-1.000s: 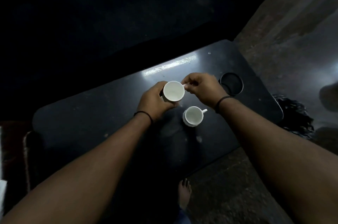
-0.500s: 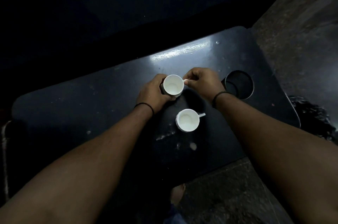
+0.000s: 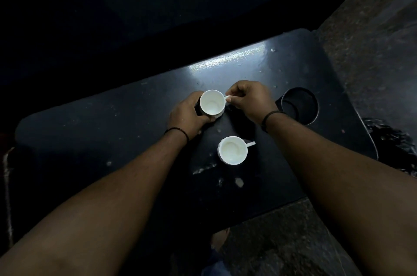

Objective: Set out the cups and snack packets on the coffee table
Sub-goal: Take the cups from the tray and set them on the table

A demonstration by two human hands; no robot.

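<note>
Two white cups show on the black coffee table (image 3: 101, 140). The far cup (image 3: 212, 103) sits upright between both hands. My left hand (image 3: 189, 115) wraps round its left side and base. My right hand (image 3: 248, 99) pinches its small handle from the right. The near cup (image 3: 232, 150) stands alone closer to me, its handle pointing right, with neither hand touching it. No snack packets appear in view.
A round cup-holder hole (image 3: 300, 105) is cut into the table's right end. The tabletop has pale scuffs near its front edge. Speckled stone floor (image 3: 293, 242) lies to the right and front, with my foot (image 3: 220, 238) by the table edge. The far side is dark.
Both hands have kept hold of the far cup and carried it a little away from the near cup, down towards the tabletop. The near cup has stayed put.
</note>
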